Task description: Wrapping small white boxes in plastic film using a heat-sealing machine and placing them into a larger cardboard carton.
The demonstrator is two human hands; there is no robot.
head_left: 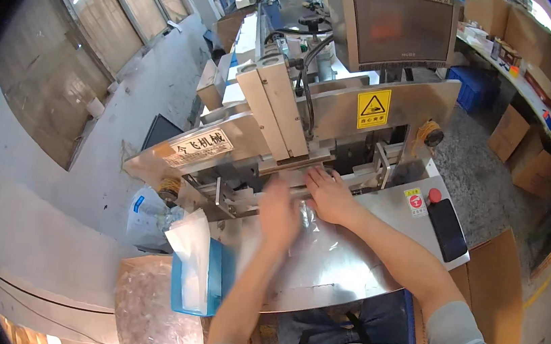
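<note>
My left hand (278,212) is smeared by motion over the steel worktop, just in front of the machine's press bar (295,162). My right hand (328,195) lies beside it, palm down, its fingers stretched toward the same bar. Under and between the hands, a clear plastic film or bag (314,234) catches the light on the steel worktop (353,266). How far the film reaches under the bar is hidden by my hands. Left of my left forearm stands a blue bin (216,277) with white sheets (192,258) sticking up from it.
A monitor (401,33) sits above the machine's metal front plate (412,106). On the worktop's right lie a red button (434,195) and a dark phone (449,231). An open cardboard box (495,299) is at right; a box of clear plastic (158,308) is at lower left.
</note>
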